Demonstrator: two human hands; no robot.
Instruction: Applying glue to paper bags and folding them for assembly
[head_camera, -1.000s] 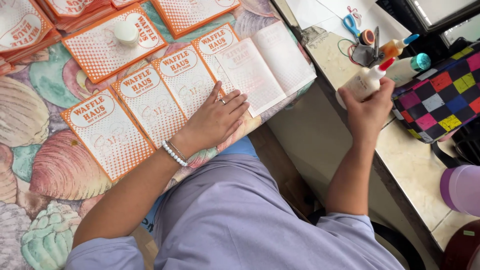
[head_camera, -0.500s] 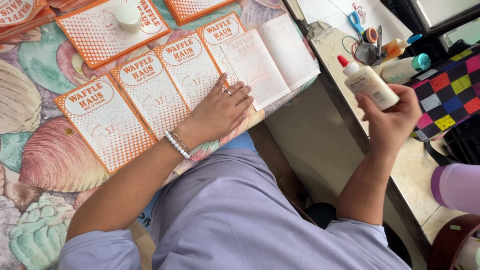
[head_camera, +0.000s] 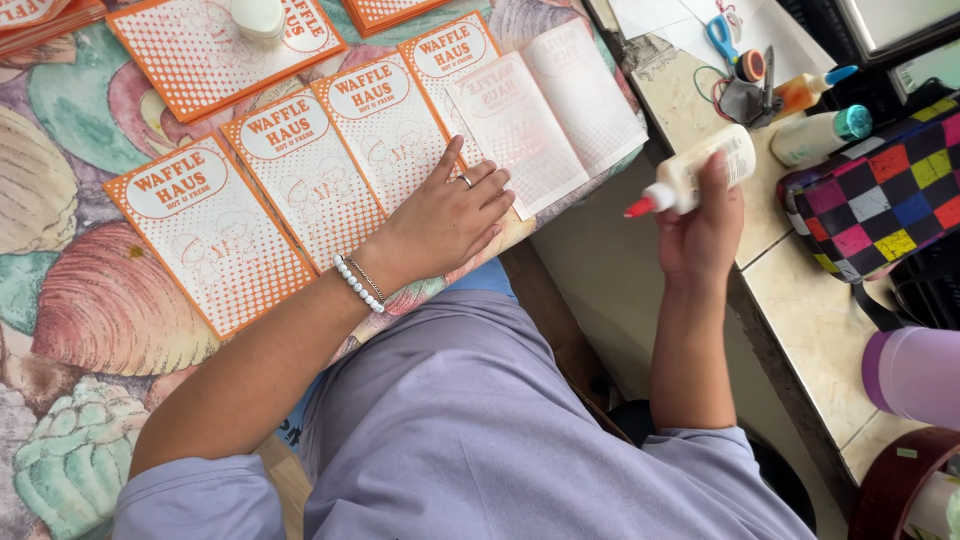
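Observation:
My left hand (head_camera: 450, 220) lies flat, fingers apart, on a row of orange-and-white printed cards (head_camera: 300, 165) spread over a shell-patterned tablecloth (head_camera: 80, 300). Its fingertips rest next to an opened card (head_camera: 545, 110) showing its pale inner side. My right hand (head_camera: 700, 225) grips a white glue bottle (head_camera: 705, 170) with a red tip. The bottle is tipped sideways, tip pointing left toward the opened card, in the gap between the two tables.
A tiled side table (head_camera: 800, 290) on the right holds blue-handled scissors (head_camera: 722, 35), two more bottles (head_camera: 820, 130) and a checkered multicoloured bag (head_camera: 880, 190). A lilac cup (head_camera: 915, 370) sits at the right edge. More cards (head_camera: 215, 50) lie at the top left.
My right hand has swung the glue bottle from upright to lying sideways and carried it left toward the opened card. My left hand stays on the cards.

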